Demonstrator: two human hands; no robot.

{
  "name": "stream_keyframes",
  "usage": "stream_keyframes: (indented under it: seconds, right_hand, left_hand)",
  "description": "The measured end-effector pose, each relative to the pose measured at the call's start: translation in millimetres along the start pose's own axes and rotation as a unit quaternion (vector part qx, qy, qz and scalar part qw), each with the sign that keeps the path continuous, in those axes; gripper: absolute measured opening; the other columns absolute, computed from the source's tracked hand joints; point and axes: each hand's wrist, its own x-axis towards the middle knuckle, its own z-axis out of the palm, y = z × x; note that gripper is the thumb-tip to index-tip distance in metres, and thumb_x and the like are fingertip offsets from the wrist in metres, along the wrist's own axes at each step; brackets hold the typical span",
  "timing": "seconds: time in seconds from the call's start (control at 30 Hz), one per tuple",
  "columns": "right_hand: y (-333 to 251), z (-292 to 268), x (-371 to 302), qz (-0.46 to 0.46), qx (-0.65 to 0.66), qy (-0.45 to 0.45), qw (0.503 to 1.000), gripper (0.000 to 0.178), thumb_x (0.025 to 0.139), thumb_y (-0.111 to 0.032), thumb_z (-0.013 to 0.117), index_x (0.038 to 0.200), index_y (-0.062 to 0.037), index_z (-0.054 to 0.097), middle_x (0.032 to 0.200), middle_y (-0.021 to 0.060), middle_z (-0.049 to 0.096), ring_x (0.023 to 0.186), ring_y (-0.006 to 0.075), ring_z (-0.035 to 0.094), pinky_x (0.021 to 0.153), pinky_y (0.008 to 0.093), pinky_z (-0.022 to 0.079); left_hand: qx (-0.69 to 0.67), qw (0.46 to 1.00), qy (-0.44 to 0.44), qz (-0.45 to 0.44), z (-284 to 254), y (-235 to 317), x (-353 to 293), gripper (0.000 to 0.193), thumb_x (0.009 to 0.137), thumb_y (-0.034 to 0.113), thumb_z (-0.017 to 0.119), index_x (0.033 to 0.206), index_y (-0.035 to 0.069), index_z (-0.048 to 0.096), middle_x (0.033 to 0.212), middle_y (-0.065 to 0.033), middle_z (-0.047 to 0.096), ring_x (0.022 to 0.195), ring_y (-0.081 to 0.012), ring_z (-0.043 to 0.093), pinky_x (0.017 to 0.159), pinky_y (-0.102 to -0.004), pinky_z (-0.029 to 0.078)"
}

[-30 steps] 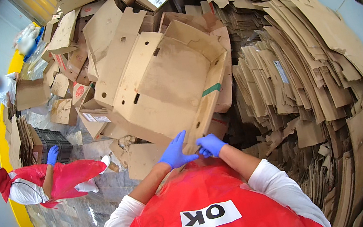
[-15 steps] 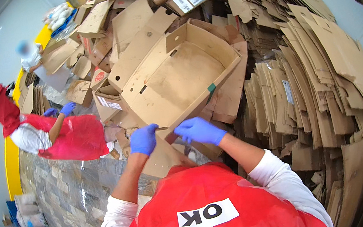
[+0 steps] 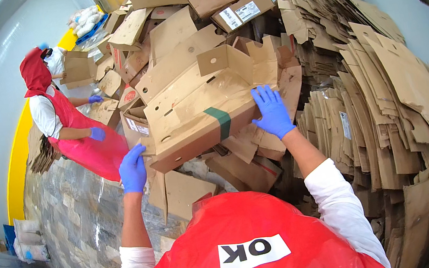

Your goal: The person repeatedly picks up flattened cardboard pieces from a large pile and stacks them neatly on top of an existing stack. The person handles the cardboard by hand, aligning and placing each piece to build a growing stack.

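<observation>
Red-aproned co-worker (image 3: 76,145), upper left of the frame; blue-gloved left hand (image 3: 133,170), left of centre, its grip at the left end of an opened cardboard box (image 3: 202,103), whether pinching cannot be told; said box, centre, green tape (image 3: 218,122) on near wall, above loose cartons (image 3: 244,171); blue-gloved right hand (image 3: 273,115), grip spread at its right end; flattened cardboard stacks (image 3: 356,130), right. Step in hand, by judgement: steadying the box between both hands; next move seems to call for firm hold at both ends.
</observation>
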Motion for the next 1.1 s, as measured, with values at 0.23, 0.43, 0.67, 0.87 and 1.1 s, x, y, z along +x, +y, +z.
stream_keyframes:
  seconds: [0.23, 0.43, 0.67, 0.87, 1.1]
  right_hand:
    - [-3.5, 8.1, -27.2, -0.094, -0.006, -0.098, 0.991, 0.03, 0.078, -0.031, 0.08, 0.096, -0.0115, 0.064, 0.096, 0.0096, 0.06, 0.102, 0.0317, 0.06, 0.106, 0.0492, 0.041]
    - [-59.0, -27.7, -55.8, -0.211, 0.113, -0.122, 0.963, 0.026, 0.079, -0.03, 0.077, 0.094, -0.0134, 0.066, 0.093, 0.0088, 0.06, 0.093, 0.0291, 0.059, 0.087, 0.0432, 0.046]
    - [-121.3, -63.0, -31.5, -0.275, 0.112, -0.095, 0.95, 0.028, 0.08, -0.032, 0.076, 0.098, -0.0136, 0.064, 0.093, 0.0071, 0.059, 0.093, 0.0261, 0.06, 0.086, 0.0401, 0.047]
    - [-131.5, -73.6, -34.1, -0.291, 0.128, -0.127, 0.94, 0.027, 0.08, -0.03, 0.077, 0.097, -0.0125, 0.067, 0.094, 0.0072, 0.061, 0.096, 0.0267, 0.062, 0.088, 0.0407, 0.048]
    - [-134.9, -74.8, -35.5, -0.273, 0.166, -0.11, 0.941, 0.025, 0.08, -0.029, 0.077, 0.094, -0.0113, 0.068, 0.097, 0.0078, 0.065, 0.097, 0.0264, 0.063, 0.088, 0.0399, 0.048]
  left_hand:
    - [-0.018, 0.976, -0.201, -0.084, 5.5, -26.4, -55.7, 0.03, 0.083, -0.003, 0.063, 0.108, 0.008, 0.076, 0.118, -0.0169, 0.073, 0.115, -0.0343, 0.068, 0.101, -0.041, 0.053]
    - [-0.145, 0.866, -0.46, -0.127, 23.3, -1.9, -42.6, 0.065, 0.099, 0.048, 0.064, 0.141, -0.001, 0.058, 0.14, -0.0195, 0.063, 0.131, -0.0261, 0.059, 0.112, -0.038, 0.043]
    - [-0.25, 0.751, -0.589, -0.162, 205.3, 59.6, 11.0, 0.06, 0.106, 0.052, 0.049, 0.137, 0.003, 0.063, 0.129, -0.0166, 0.069, 0.118, -0.0272, 0.064, 0.107, -0.0373, 0.046]
    - [-0.294, 0.732, -0.592, 0.168, 256.1, 78.8, 2.7, 0.051, 0.108, 0.047, 0.047, 0.137, 0.008, 0.062, 0.129, -0.0124, 0.067, 0.12, -0.0284, 0.062, 0.106, -0.0392, 0.048]
    - [-0.454, 0.667, -0.59, -0.019, 270.0, 91.7, -24.8, 0.056, 0.107, 0.045, 0.048, 0.146, 0.006, 0.053, 0.144, -0.0155, 0.057, 0.134, -0.0287, 0.052, 0.114, -0.0377, 0.04]
